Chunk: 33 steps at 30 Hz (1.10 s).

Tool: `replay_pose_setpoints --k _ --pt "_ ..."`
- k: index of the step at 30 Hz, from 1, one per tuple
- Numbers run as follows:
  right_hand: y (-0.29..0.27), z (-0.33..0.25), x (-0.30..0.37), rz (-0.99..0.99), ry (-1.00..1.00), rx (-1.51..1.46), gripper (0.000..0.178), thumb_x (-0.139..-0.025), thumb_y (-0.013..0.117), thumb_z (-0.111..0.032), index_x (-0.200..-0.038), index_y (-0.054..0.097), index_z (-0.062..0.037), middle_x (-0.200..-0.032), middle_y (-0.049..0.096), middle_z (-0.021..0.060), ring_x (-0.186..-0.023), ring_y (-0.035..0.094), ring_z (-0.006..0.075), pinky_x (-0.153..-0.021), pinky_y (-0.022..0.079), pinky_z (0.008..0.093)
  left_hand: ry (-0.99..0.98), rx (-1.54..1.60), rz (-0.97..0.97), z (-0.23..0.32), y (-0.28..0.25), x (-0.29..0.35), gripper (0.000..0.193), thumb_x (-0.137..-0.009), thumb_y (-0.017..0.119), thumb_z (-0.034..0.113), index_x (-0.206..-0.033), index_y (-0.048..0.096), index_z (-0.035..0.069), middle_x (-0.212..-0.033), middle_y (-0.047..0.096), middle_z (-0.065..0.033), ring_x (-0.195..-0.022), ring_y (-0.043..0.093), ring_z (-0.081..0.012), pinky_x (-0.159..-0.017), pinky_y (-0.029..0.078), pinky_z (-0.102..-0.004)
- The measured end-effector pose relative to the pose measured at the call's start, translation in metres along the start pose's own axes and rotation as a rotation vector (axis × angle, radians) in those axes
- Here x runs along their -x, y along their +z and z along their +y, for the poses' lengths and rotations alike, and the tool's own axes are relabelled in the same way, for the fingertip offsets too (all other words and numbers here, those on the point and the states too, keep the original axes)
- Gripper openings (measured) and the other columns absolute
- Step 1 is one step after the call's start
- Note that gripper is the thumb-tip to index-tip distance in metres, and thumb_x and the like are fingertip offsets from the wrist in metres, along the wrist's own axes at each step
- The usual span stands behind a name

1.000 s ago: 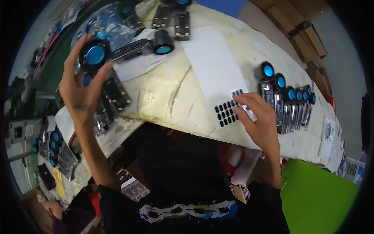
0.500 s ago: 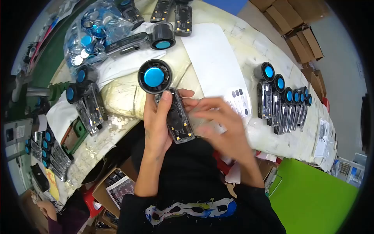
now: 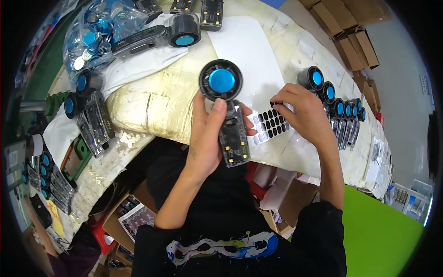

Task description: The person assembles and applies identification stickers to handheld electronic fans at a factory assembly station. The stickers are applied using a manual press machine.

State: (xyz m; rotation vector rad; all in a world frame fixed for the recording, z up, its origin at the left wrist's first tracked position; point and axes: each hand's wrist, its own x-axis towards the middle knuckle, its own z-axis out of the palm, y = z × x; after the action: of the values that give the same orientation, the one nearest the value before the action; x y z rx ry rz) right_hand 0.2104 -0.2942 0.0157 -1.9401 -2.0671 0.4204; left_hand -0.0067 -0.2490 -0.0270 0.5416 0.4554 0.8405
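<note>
My left hand (image 3: 210, 138) grips a small handheld fan (image 3: 227, 108) with a clear body and a round black head with a blue centre, held upright over the table edge. My right hand (image 3: 302, 113) rests to its right on a white sheet (image 3: 251, 51), fingertips pinching at a block of black oval stickers (image 3: 271, 125). Whether a sticker is between the fingers cannot be told.
A row of finished fans (image 3: 339, 113) lies right of my right hand. More fans (image 3: 90, 117) lie at the left and one (image 3: 157, 37) at the top. A clear bag of blue and silver discs (image 3: 92, 32) sits top left. Cardboard boxes (image 3: 350, 32) stand behind the table.
My left hand brought a fan from the left pile to the centre in front of me. My right hand moved from the fan body over to the black stickers.
</note>
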Motion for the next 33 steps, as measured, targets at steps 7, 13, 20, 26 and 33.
replay_pose_setpoints --k 7,13,20,26,33 --pt "0.0 -0.001 -0.001 0.011 0.008 0.005 0.012 -0.077 0.07 -0.003 -0.087 0.063 -0.002 -0.084 0.061 0.0101 -0.078 0.06 0.0286 -0.069 0.046 0.0358 0.011 -0.022 0.001 -0.021 0.006 -0.008 0.04 -0.102 0.049 0.03 -0.124 0.024 0.009 -0.097 0.061 -0.0168 -0.084 0.066 -0.0192 -0.071 0.055 -0.0301" --pt "-0.009 -0.038 0.008 0.118 0.413 -0.513 0.012 -0.082 0.071 -0.01 -0.088 0.067 -0.0011 -0.078 0.066 0.0021 -0.068 0.057 0.0093 -0.063 0.045 0.0246 0.087 -0.009 -0.013 -0.032 0.0 -0.004 0.053 -0.104 0.02 0.05 -0.127 0.038 0.007 -0.103 0.059 -0.0144 -0.086 0.062 -0.0199 -0.09 0.052 -0.0401" --pt "0.014 -0.089 0.016 0.165 0.505 -0.934 0.009 -0.085 0.068 -0.008 -0.089 0.065 0.0 -0.077 0.063 -0.0001 -0.068 0.054 0.0054 -0.064 0.044 0.0204 0.262 -0.061 0.074 -0.036 0.005 -0.001 0.059 -0.101 0.035 0.051 -0.136 0.018 0.006 -0.113 0.053 -0.018 -0.097 0.06 -0.0208 -0.083 0.053 -0.0348" --pt "0.016 -0.097 0.014 0.184 0.533 -0.95 0.01 -0.085 0.068 -0.009 -0.086 0.063 -0.0005 -0.077 0.063 0.0002 -0.066 0.052 0.0052 -0.061 0.043 0.0202 0.32 -0.093 0.101 -0.037 0.007 0.002 0.062 -0.101 0.036 0.05 -0.137 0.016 0.004 -0.116 0.052 -0.018 -0.1 0.059 -0.0213 -0.087 0.049 -0.0347" --pt "0.018 -0.098 0.016 0.185 0.52 -0.853 0.01 -0.085 0.068 -0.01 -0.086 0.063 -0.0014 -0.076 0.063 0.0009 -0.066 0.053 0.006 -0.058 0.043 0.0202 0.318 -0.106 0.121 -0.038 0.008 0.005 0.063 -0.1 0.037 0.05 -0.137 0.015 0.004 -0.116 0.053 -0.0184 -0.1 0.059 -0.0211 -0.088 0.048 -0.0347"
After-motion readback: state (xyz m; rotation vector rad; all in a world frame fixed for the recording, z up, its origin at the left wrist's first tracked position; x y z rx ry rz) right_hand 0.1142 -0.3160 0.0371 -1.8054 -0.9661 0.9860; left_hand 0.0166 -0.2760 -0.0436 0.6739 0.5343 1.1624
